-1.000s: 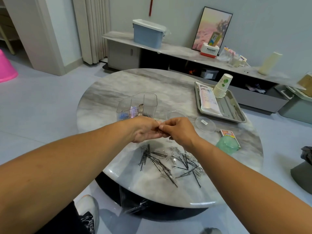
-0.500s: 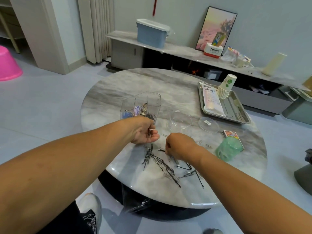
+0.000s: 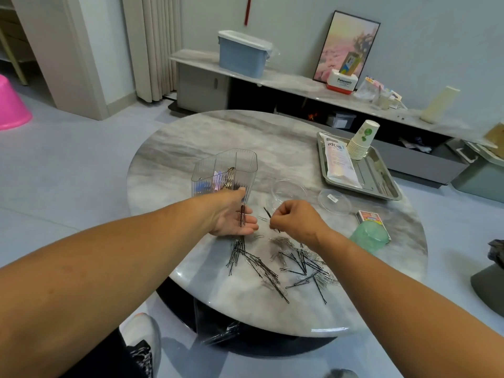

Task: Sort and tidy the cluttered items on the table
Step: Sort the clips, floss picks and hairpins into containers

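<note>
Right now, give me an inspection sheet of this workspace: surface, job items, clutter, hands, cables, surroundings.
Surface: round marble table, glossy.
Job's things: mixed pile of bobby pins and paper clips at the near edge; clear divided organiser already holds some clips.
Clutter: steel tray with paper cup stack and a packet; clear round dish, its lid, green cup, small card box.
Hands: left hand palm up, thumb holding bobby pins; right hand pinching one pin.
Cables: nothing seen.
Surroundings: low shelf with blue bin, framed picture, pink tub on the floor.
</note>
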